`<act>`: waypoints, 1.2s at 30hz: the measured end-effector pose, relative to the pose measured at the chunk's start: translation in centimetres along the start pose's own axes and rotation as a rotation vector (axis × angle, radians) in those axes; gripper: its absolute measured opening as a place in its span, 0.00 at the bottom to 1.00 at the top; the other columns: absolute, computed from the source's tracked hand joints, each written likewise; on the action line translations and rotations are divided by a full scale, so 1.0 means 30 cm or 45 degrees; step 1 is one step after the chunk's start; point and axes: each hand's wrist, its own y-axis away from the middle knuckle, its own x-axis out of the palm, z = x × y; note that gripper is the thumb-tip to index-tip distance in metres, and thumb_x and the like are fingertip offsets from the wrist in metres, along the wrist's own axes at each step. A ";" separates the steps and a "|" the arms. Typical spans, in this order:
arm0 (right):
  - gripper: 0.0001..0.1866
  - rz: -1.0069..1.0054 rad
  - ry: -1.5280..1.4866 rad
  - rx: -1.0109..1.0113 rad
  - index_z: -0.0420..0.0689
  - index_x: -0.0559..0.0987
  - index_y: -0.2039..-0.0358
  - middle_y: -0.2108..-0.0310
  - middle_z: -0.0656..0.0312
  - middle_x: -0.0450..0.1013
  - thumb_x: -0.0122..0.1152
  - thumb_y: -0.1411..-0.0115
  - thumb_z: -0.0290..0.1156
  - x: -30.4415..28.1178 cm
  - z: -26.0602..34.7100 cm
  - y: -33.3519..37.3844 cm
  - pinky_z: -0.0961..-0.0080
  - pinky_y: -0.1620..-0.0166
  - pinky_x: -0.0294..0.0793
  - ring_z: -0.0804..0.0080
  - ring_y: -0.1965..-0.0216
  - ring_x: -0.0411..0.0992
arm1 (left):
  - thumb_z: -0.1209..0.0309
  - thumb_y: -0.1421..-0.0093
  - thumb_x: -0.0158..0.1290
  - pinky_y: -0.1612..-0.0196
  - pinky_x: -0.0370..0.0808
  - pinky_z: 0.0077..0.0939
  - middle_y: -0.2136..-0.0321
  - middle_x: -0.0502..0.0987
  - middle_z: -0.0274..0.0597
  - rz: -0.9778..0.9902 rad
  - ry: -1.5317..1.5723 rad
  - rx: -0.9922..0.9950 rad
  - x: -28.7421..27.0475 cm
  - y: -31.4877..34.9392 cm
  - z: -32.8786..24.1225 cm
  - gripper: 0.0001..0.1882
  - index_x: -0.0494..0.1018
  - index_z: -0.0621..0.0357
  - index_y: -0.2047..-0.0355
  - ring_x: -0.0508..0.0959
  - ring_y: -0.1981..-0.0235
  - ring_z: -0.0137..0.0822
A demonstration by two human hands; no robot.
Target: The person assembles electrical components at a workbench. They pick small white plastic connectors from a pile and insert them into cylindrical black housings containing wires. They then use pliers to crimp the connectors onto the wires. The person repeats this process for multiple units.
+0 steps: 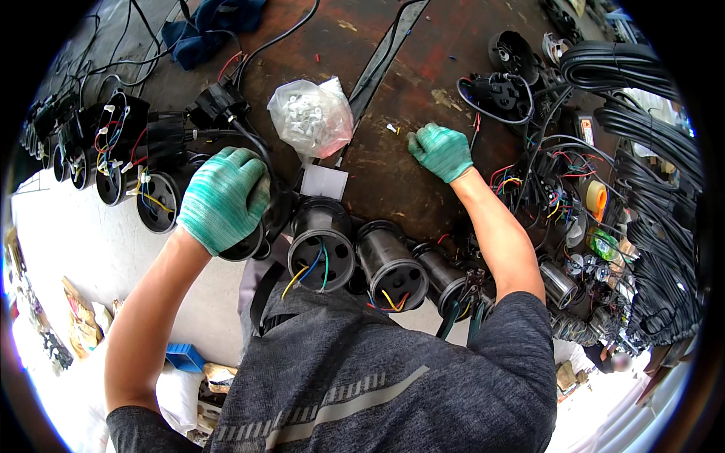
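Note:
In a green-striped knit glove, my left hand (226, 200) curls over a black cylindrical housing (245, 248), whose open end shows below the palm. A thick black cable (262, 147) runs up beside its fingers to a black box-shaped part (215, 102). My right hand (442, 151), gloved alike, lies on the dark tabletop with its fingers curled in; what they hold, if anything, is hidden. Just left of it are tiny white connectors (393, 128). Between the hands stands a clear plastic bag (311, 117) of small white connectors, with a white square piece (325, 181) below.
More black housings (321, 257) with coloured wires line the near table edge, in front of my body. Green-handled pliers (458, 306) lie among them. Coiled black cables (649, 204) pile up at the right, beside tangled wires and an orange tape roll (596, 198). A blue cloth (204, 34) lies far left.

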 end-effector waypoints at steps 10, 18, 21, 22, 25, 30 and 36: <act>0.20 -0.137 -0.688 0.130 0.43 0.78 0.79 0.80 0.48 0.74 0.65 0.31 0.40 -0.262 0.251 -0.378 0.53 0.74 0.74 0.43 0.77 0.76 | 0.73 0.41 0.60 0.55 0.79 0.49 0.60 0.81 0.54 0.031 -0.067 -0.007 -0.002 0.002 0.001 0.07 0.79 0.63 0.63 0.80 0.59 0.58; 0.12 0.095 -0.325 -0.318 0.47 0.82 0.67 0.68 0.59 0.80 0.66 0.35 0.42 -0.111 0.494 -0.662 0.56 0.69 0.82 0.54 0.69 0.82 | 0.72 0.40 0.59 0.57 0.78 0.48 0.64 0.80 0.51 -0.046 -0.067 0.019 0.010 0.002 0.008 0.05 0.78 0.62 0.66 0.80 0.61 0.56; 0.12 -0.141 -0.316 -0.291 0.48 0.82 0.66 0.66 0.59 0.78 0.65 0.35 0.43 -0.091 0.519 -0.642 0.54 0.67 0.82 0.55 0.65 0.83 | 0.72 0.40 0.59 0.58 0.78 0.48 0.65 0.80 0.51 -0.066 -0.062 0.027 0.011 0.004 0.007 0.05 0.78 0.61 0.66 0.80 0.61 0.56; 0.12 -0.191 -0.332 -0.278 0.48 0.82 0.67 0.67 0.58 0.77 0.64 0.34 0.43 -0.096 0.515 -0.640 0.53 0.67 0.82 0.53 0.68 0.82 | 0.72 0.40 0.59 0.58 0.78 0.49 0.65 0.80 0.51 -0.068 -0.065 0.029 0.011 0.005 0.008 0.05 0.78 0.61 0.66 0.80 0.62 0.56; 0.12 -0.150 -0.452 -0.182 0.49 0.82 0.67 0.68 0.58 0.76 0.63 0.33 0.43 -0.116 0.500 -0.647 0.52 0.67 0.81 0.51 0.71 0.81 | 0.72 0.40 0.59 0.58 0.78 0.49 0.65 0.80 0.51 -0.047 -0.053 0.025 0.012 0.007 0.012 0.06 0.78 0.61 0.67 0.80 0.61 0.56; 0.19 0.027 -0.614 0.041 0.47 0.84 0.70 0.71 0.52 0.82 0.57 0.30 0.47 -0.154 0.472 -0.649 0.48 0.65 0.81 0.46 0.68 0.82 | 0.71 0.40 0.59 0.58 0.78 0.49 0.65 0.80 0.51 -0.031 -0.063 0.018 0.008 0.002 0.006 0.06 0.78 0.61 0.66 0.79 0.61 0.56; 0.17 0.530 -0.511 0.304 0.42 0.82 0.55 0.60 0.43 0.81 0.61 0.28 0.44 -0.384 0.064 -0.537 0.54 0.52 0.80 0.42 0.56 0.80 | 0.73 0.40 0.59 0.56 0.78 0.49 0.62 0.80 0.53 -0.057 -0.024 0.004 0.012 0.013 0.008 0.06 0.79 0.63 0.63 0.80 0.59 0.58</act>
